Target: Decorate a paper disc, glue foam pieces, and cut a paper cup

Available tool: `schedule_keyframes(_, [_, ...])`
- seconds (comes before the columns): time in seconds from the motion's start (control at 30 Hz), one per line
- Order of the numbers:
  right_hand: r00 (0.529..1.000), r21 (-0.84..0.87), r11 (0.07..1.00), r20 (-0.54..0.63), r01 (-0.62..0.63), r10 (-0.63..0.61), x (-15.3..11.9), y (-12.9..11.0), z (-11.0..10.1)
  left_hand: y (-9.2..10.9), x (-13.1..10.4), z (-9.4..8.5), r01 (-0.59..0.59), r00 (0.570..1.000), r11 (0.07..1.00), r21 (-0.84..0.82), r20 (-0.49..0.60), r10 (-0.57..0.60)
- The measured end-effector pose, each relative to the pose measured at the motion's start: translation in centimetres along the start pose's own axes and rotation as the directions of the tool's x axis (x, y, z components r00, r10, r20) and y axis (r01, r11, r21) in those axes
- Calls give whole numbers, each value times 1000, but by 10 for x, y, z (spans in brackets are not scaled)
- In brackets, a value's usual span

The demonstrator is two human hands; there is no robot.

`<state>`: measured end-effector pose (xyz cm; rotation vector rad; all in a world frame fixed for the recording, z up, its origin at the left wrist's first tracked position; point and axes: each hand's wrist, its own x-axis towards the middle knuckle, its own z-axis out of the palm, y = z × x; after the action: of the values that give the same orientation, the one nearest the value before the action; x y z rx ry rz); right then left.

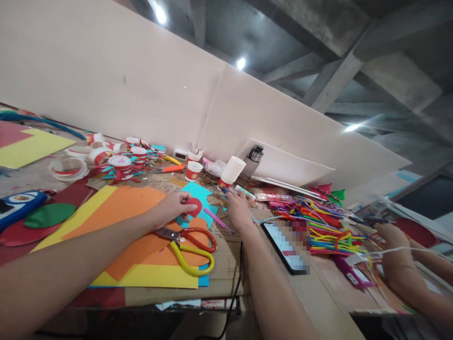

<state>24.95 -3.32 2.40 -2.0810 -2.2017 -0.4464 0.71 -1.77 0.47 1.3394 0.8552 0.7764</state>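
My left hand (177, 206) pinches a red paper circle (194, 207) between thumb and fingers, above cyan paper (193, 191) and orange sheets (138, 208). Scissors (193, 243) with one red and one yellow handle lie open on the paper, just below that hand. My right hand (238, 205) is stretched forward, fingers curled, close to a stack of white paper cups (233, 171). Something small and dark blue shows at its fingertips, too little visible to name. Between the hands lies a pink strip (216, 218).
Decorated paper cups (121, 167) and a tape roll (68, 168) stand at left. Behind are an orange cutter (173, 168) and a dark bottle (254, 158). A phone (287, 248) and pipe cleaners (329, 231) lie at right, near another person's hands (392, 241).
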Motion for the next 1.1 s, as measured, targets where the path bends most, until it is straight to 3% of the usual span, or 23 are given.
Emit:
schedule_keyframes(0.1, [1000,0,1000,-23,17,-17,-1,1,-2,-2,1,-1,7,1000,1000,27,7,-7])
schedule_keyframes(0.27, [998,-18,1000,66,16,-15,-5,0,-3,-5,2,-1,1,1000,1000,19,30,-2])
schedule_keyframes(0.37, [999,-11,1000,41,-1,1,-7,-1,-5,-5,2,-2,-3,999,1000,16,33,3])
schedule_keyframes(0.47, [996,186,983,-80,-11,26,-4,0,-3,-4,2,-1,7,999,1000,1,32,-7])
schedule_keyframes(0.57, [979,442,897,-166,-31,116,1,7,4,-3,3,-1,23,999,998,-56,31,-21])
schedule_keyframes(0.7, [958,523,850,-206,-64,199,4,13,10,-4,4,0,12,999,992,-123,36,-7])
schedule_keyframes(0.87, [905,663,746,-351,59,241,2,8,4,-5,7,0,15,1000,989,-150,29,-11])
schedule_keyframes(0.97, [924,690,724,-270,-11,271,2,6,5,-5,8,-1,21,1000,987,-157,20,-18])
schedule_keyframes(1.1, [983,571,811,-42,-123,179,2,6,10,-8,8,-3,41,998,992,-117,55,-35])
